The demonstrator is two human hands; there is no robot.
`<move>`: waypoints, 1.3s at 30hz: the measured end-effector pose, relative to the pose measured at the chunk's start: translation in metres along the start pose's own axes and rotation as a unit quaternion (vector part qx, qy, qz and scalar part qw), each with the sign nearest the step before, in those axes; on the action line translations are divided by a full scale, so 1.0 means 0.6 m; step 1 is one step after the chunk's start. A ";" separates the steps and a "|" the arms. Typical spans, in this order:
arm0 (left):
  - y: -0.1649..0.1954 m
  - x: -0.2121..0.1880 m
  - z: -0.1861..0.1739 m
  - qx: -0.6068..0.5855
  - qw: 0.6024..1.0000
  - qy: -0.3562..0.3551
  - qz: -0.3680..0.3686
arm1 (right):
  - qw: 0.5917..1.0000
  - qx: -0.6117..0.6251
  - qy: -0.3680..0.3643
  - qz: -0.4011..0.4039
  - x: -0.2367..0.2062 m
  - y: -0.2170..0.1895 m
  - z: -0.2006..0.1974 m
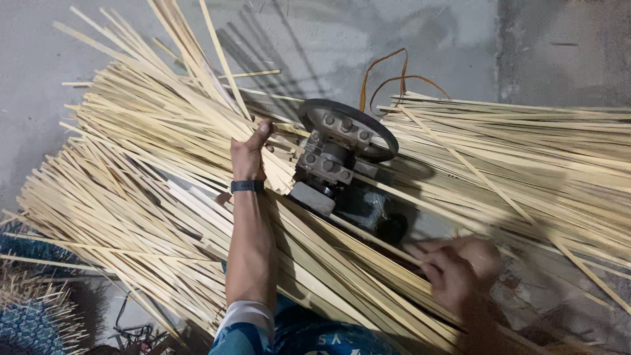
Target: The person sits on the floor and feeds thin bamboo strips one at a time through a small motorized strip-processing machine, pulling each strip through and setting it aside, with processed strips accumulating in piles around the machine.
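Bamboo strips (164, 197) lie in a deep pale pile under and around both hands, their long axes running mostly on a diagonal from up beyond the left hand down toward the right hand; a second heap of strips (526, 151) beyond the right hand runs nearly level, pointing sideways; left hand (250, 154), a dark wristband (247, 186) on its wrist, reaches away from the body with thumb raised and fingers curled over a raised bundle of strips (197, 72) that slants steeply up and away; right hand (453, 266) is blurred, lying close to the body on strips that lead toward the machine, and whether it grips them I cannot tell; between the hands, just beside the left thumb, stands a dark metal machine with a round wheel (348, 131) and bolted blocks; orange cord (388, 75) loops beyond it over grey concrete floor (394, 33).
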State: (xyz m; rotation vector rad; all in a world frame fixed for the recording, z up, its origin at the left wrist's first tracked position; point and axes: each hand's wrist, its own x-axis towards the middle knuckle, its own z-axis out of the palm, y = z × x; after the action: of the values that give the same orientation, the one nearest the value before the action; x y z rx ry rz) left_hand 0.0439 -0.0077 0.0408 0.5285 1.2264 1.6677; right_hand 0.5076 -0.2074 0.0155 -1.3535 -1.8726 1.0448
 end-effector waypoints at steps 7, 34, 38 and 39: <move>0.001 -0.004 0.003 0.018 0.999 -0.035 0.016 | 0.883 -0.177 0.044 0.433 -0.111 0.105 -0.237; -0.016 0.010 -0.018 -0.019 1.000 0.002 -0.003 | 0.951 -0.207 -0.123 0.193 0.046 -0.079 0.021; 0.003 -0.005 -0.002 -0.009 1.000 -0.006 0.012 | 0.964 -0.195 -0.026 0.177 0.017 -0.073 0.010; 0.005 -0.007 0.000 -0.023 1.000 -0.010 0.009 | 0.967 -0.168 -0.007 0.190 0.008 -0.068 0.001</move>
State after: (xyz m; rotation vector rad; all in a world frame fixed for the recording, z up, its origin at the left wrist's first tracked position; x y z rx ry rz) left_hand 0.0445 -0.0112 0.0444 0.5283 1.1683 1.6974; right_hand 0.4859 -0.2097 0.0505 -1.9663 -1.9058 0.9395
